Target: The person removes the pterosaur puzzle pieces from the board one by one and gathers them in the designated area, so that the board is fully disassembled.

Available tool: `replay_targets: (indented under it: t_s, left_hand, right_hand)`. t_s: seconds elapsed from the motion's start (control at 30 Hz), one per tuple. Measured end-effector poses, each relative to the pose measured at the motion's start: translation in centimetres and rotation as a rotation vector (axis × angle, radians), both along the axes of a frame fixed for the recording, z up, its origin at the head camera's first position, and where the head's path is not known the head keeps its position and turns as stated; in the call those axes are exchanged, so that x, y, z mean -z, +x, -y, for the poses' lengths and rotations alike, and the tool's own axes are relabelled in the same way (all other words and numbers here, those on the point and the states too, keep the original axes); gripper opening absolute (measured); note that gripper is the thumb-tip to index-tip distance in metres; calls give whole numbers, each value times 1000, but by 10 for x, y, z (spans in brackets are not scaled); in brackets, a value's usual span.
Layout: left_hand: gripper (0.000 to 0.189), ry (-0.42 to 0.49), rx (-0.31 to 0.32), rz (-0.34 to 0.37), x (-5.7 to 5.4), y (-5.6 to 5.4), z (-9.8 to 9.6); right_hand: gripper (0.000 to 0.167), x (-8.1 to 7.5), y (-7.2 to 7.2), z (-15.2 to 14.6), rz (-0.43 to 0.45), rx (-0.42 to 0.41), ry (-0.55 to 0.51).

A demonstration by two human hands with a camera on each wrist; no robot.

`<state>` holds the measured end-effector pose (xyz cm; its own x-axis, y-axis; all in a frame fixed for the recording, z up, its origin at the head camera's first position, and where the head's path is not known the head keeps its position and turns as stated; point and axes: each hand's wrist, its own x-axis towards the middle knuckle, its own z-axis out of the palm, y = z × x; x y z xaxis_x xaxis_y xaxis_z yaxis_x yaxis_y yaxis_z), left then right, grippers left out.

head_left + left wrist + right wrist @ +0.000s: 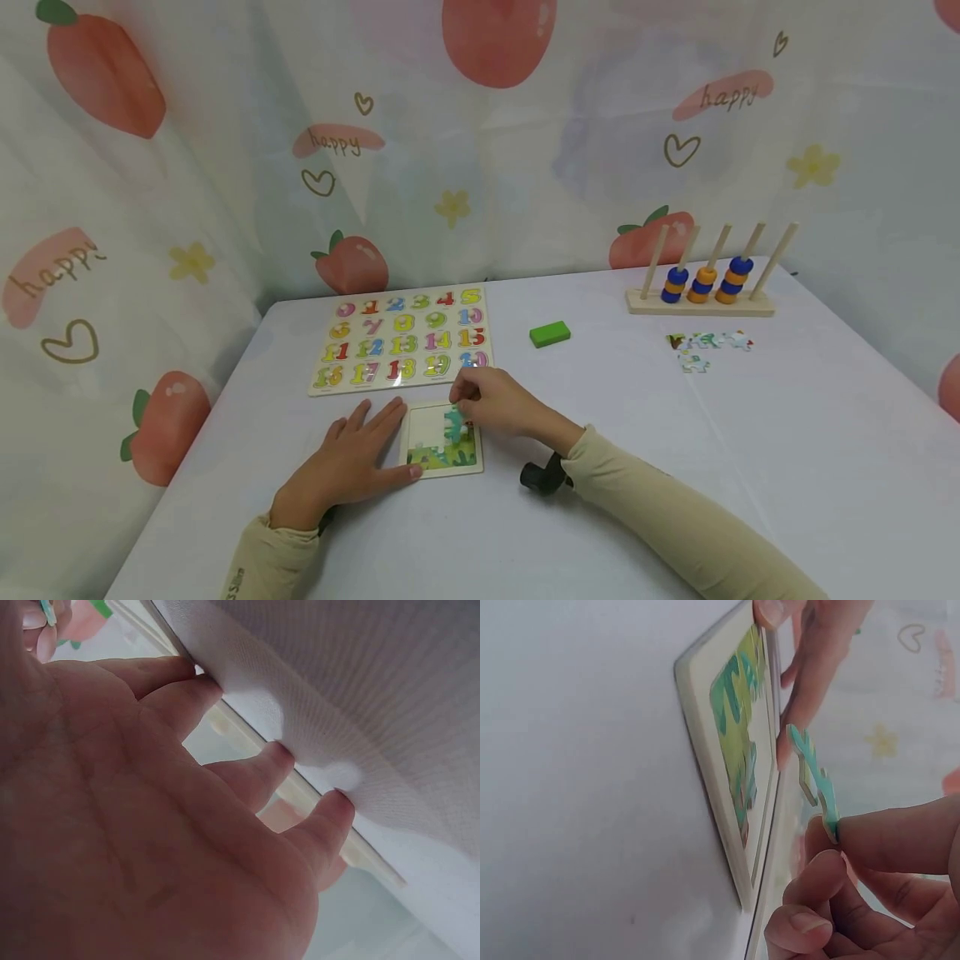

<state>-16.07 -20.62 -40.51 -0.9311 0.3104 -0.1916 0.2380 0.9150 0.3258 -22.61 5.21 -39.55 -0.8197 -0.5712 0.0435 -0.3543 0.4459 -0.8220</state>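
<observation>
My left hand [347, 465] lies spread at the left of a small square jigsaw tray [425, 427]; its thumb touches the lower left corner and a fingertip touches the upper left corner. Several pieces with green and teal print fill the tray's bottom and right part, and its upper left is bare. Above the tray's upper right, my right hand [501, 403] pinches a teal jigsaw piece [823, 791] between thumb and fingers. In the right wrist view the piece is raised clear of the tray. The left wrist view shows the left palm [150, 795] and extended fingers.
Behind the tray lies a number puzzle board [401, 337]. A green block [550, 334] is to its right. Loose jigsaw pieces [708, 342] lie farther right, in front of a peg stacker [701, 306] with blue and orange beads. A printed curtain hangs behind the white table.
</observation>
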Motion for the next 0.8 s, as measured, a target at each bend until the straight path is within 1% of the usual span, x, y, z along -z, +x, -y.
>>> replay_targets:
  t_s: [0.3, 0.6, 0.8]
  left_hand:
    - [102, 8, -7, 13, -1, 1, -1]
    - [103, 4, 0, 5, 0, 1, -1]
    - [102, 13, 2, 2, 1, 1, -1]
  right_hand:
    - [9, -2, 0, -20, -37, 53, 7]
    - [10, -3, -3, -40, -8, 103, -7]
    - [9, -3, -2, -53, -13, 126, -14]
